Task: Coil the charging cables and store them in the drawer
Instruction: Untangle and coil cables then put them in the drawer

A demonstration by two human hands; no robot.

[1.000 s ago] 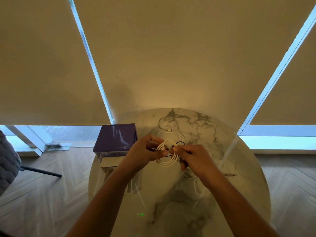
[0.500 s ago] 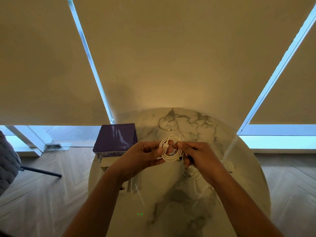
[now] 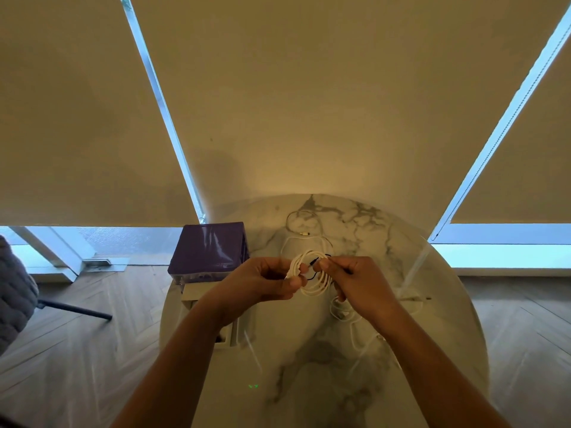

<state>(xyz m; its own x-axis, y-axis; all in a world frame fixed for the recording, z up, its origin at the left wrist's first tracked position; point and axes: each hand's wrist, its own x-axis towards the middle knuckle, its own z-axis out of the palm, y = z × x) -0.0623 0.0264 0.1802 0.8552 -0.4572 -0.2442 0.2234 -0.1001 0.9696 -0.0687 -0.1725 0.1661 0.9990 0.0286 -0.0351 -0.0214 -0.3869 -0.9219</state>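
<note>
2 hands still pinching the white cable coil, black tie now visible across it

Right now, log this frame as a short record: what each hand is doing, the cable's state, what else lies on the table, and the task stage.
left hand: pinches the white coiled cable
right hand: pinches the coil's other side, at a thin black tie
cable state: several loops, held above the marble table
other cables: loose white cable lying on the far side
purple box: at the table's left edge
stage: coil formed, not yet stored
</note>
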